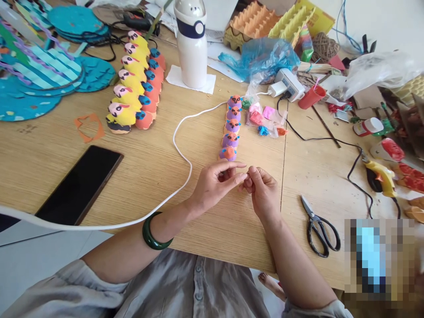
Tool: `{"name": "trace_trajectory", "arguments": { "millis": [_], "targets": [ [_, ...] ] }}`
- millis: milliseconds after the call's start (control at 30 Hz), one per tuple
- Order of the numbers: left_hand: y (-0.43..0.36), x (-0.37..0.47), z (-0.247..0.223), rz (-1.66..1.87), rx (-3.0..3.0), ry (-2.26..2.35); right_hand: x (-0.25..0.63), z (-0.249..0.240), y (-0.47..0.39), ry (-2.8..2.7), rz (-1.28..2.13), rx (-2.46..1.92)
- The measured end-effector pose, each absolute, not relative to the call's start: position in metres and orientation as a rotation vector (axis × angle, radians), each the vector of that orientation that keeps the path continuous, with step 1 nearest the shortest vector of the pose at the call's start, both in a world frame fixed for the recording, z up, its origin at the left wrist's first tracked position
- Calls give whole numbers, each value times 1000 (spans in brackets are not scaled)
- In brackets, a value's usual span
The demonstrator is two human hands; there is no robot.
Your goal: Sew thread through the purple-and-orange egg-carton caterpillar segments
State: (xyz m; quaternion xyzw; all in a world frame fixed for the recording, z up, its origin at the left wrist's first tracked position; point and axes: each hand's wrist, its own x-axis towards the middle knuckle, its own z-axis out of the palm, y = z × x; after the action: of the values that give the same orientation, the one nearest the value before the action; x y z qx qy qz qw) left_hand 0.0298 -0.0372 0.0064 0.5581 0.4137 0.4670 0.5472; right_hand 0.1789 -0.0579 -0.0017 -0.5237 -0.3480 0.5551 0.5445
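Observation:
My left hand [217,182] and my right hand [263,190] meet over the wooden table, fingertips nearly touching. The right thumb and forefinger are pinched on something tiny and dark that I cannot make out. Thumb and fingers of the left hand are bent with a gap between them, and the thumb tip is beside the right pinch. Just beyond the hands is a row of purple and orange clay figures [232,126]; the nearest one lacks the dark eye marks seen on the others. Small lumps of coloured clay in plastic [256,117] are right of the row.
Black scissors [319,227] lie right of my right forearm. A phone [81,185] and a white cable [190,165] are at the left. Farther off are yellow and orange figures [127,90], a white bottle [192,48], a power strip [291,84] and a yellow glue gun [380,174].

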Motion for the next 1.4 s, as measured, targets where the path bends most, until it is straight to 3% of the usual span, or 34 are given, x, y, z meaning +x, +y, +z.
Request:
{"name": "trace_trajectory", "arguments": {
  "millis": [633,1400],
  "targets": [
    [-37,28,2,1208,1485,1002,177,3,-62,-873,1312,-1207],
    [-36,29,7,1178,1037,891,178,4,-57,-745,1269,-1240]
  ]
}}
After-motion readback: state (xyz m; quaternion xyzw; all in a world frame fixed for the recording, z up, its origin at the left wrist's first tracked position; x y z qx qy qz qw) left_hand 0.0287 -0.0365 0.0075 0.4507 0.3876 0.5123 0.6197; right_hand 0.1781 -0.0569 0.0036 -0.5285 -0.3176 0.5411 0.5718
